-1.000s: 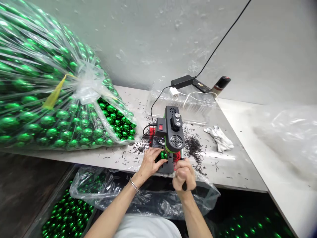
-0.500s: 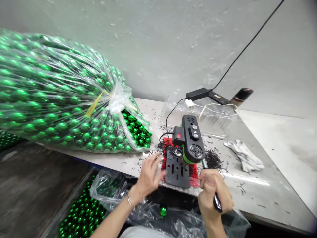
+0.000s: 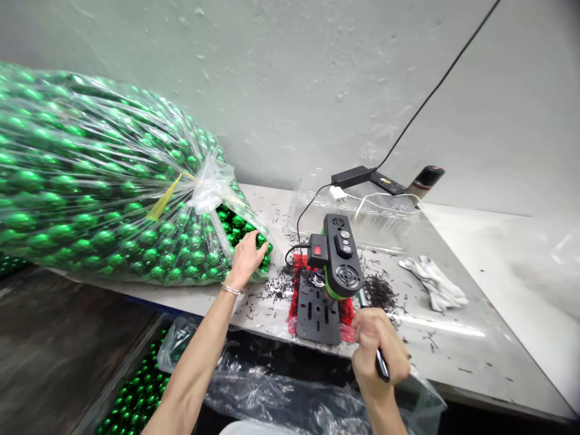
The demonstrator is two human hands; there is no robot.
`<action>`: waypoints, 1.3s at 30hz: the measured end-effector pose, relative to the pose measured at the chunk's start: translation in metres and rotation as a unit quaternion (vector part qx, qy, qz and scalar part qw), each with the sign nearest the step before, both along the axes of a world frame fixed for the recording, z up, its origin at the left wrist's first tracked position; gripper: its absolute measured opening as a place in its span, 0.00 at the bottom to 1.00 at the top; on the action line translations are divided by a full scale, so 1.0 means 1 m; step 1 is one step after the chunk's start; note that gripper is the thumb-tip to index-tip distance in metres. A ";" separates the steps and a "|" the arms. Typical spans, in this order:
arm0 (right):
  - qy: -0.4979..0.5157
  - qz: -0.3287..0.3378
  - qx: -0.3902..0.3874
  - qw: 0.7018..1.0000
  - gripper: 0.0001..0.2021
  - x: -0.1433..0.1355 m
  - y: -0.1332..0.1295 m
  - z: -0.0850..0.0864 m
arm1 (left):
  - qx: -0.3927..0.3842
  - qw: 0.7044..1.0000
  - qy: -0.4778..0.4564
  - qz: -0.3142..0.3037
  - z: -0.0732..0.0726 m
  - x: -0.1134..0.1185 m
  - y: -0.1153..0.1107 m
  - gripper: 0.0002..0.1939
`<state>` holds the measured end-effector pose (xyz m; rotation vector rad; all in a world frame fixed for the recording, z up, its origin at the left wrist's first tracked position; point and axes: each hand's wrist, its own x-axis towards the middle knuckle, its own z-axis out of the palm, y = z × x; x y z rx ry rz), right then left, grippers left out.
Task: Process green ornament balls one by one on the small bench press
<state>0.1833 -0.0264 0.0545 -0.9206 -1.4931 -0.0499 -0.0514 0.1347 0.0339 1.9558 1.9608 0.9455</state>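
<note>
A large clear plastic bag [image 3: 113, 181] full of shiny green balls lies on the left of the table, tied with a yellow strip. My left hand [image 3: 248, 257] is at the bag's opening, its fingers bent over the green balls [image 3: 235, 225]; whether it grips one is hidden. My right hand [image 3: 379, 347] is wrapped round the black handle [image 3: 382, 366] of a black and green press-like device [image 3: 343, 257]. Its slotted black base plate [image 3: 318, 314] rests on red material [image 3: 292, 311] near the table's front edge.
White gloves [image 3: 435, 283] lie right of the device, with black scraps [image 3: 379, 292] scattered around. Behind are a clear plastic tray [image 3: 385, 226], a power adapter [image 3: 351, 176], cables and a dark-capped bottle [image 3: 426, 180]. Below the table, a plastic-lined container holds green balls [image 3: 131, 393].
My left hand has moved from beside the base plate, left and up to the balls at the bag's opening. My right hand still holds the handle. The view has shifted slightly.
</note>
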 end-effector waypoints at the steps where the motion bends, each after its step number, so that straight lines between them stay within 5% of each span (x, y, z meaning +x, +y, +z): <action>1: -0.001 0.000 -0.001 1.000 0.14 0.000 0.000 0.000 | -0.007 0.997 -0.080 -0.009 0.001 -0.002 -0.006 0.18; 3: 0.001 -0.002 -0.006 1.000 0.14 0.000 0.000 0.001 | -0.033 0.965 -0.257 -0.035 0.001 -0.005 -0.024 0.23; 6: 0.013 -0.009 -0.018 1.000 0.13 -0.001 -0.001 0.005 | -0.084 0.869 -0.484 -0.064 -0.005 0.003 -0.059 0.27; 9: 0.032 -0.019 -0.038 0.999 0.14 -0.003 0.000 0.014 | -0.138 0.778 -0.611 -0.047 -0.022 0.024 -0.090 0.28; 11: 0.041 -0.023 -0.055 0.997 0.15 -0.004 0.000 0.022 | -0.177 0.751 -0.635 -0.039 -0.035 0.042 -0.104 0.28; 13: 0.042 -0.023 -0.069 0.996 0.16 -0.004 0.001 0.028 | -0.209 0.764 -0.609 -0.053 -0.047 0.059 -0.113 0.27; 18: 0.032 -0.020 -0.074 0.997 0.16 -0.002 0.000 0.029 | -0.162 0.910 -0.369 -0.094 -0.064 0.086 -0.121 0.20; 21: 0.031 -0.020 -0.066 0.997 0.15 -0.002 -0.001 0.023 | -0.134 0.952 -0.251 -0.110 -0.068 0.095 -0.122 0.18; 39: 0.019 -0.033 -0.052 0.998 0.14 -0.002 -0.004 0.014 | -0.019 0.978 -0.121 -0.168 -0.085 0.104 -0.122 0.16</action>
